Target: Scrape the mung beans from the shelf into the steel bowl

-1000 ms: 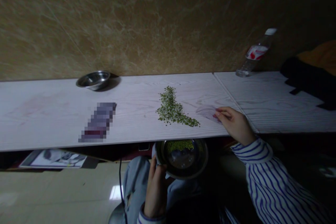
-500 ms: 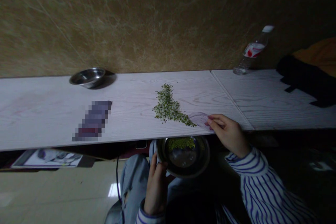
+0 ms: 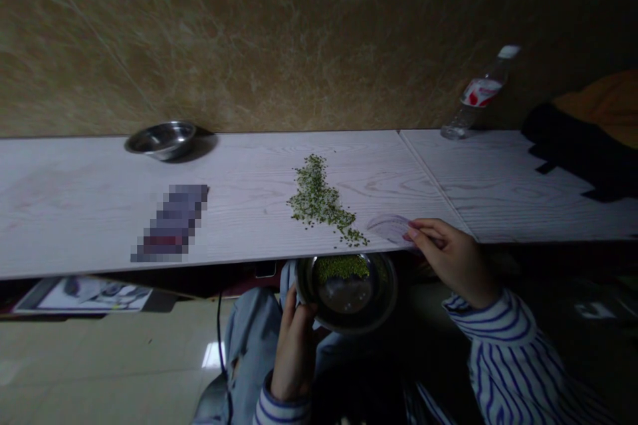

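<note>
My left hand (image 3: 295, 348) grips the left rim of a metal bowl (image 3: 386, 302), held just under the table's front edge. Small green beans (image 3: 343, 267), perhaps mung beans, lie along the far side inside it. Pinched in my right hand (image 3: 446, 252) is a clear, curved plastic piece (image 3: 389, 227), close above the tabletop near the front edge. To its left, loose green beans (image 3: 319, 196) are spread over the white wood-grain table (image 3: 249, 212), with a thin tail of them reaching toward the edge above the bowl.
A second metal bowl (image 3: 162, 141) stands at the back left by the wall. A blurred-out flat item (image 3: 172, 222) lies in front of it. At the back right stands a plastic bottle (image 3: 478, 94), beside dark and orange cloth (image 3: 588, 133). A shelf with printed sheets (image 3: 90, 293) sits below the tabletop.
My right hand moved left with the plastic piece to the tail of beans, then back right. The tail has broken up and spread near the edge. The left hand still holds the bowl.
</note>
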Demonstrator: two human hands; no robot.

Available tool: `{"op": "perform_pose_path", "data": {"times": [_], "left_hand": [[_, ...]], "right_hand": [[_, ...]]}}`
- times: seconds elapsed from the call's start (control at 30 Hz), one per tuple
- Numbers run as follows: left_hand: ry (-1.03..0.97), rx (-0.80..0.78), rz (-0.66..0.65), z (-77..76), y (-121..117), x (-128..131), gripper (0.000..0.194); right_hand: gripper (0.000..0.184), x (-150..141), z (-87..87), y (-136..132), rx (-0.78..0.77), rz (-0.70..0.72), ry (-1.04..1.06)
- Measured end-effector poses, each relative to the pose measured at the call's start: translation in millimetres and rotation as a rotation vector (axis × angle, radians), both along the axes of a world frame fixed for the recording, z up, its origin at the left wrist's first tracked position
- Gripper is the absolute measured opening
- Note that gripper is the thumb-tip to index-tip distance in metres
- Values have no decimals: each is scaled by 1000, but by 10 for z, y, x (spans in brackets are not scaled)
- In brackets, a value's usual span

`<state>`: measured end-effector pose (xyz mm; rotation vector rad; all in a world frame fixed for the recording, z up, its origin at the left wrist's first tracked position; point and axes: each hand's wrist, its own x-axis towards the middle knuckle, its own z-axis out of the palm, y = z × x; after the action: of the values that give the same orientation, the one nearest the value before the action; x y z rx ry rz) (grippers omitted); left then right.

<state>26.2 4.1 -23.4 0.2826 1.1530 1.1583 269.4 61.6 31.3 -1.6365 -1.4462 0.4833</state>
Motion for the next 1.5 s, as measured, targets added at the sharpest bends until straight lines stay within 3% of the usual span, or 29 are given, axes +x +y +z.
{"op": "perform_pose_path", "data": {"times": [0.53, 1.5], "left_hand": [[16, -22, 7, 17, -14, 17, 63], [2, -16, 22, 57, -11, -14, 64]], "right_hand": [[16, -53, -55, -109, -30, 74, 16], [19, -317, -92, 142, -39, 246, 48]]}}
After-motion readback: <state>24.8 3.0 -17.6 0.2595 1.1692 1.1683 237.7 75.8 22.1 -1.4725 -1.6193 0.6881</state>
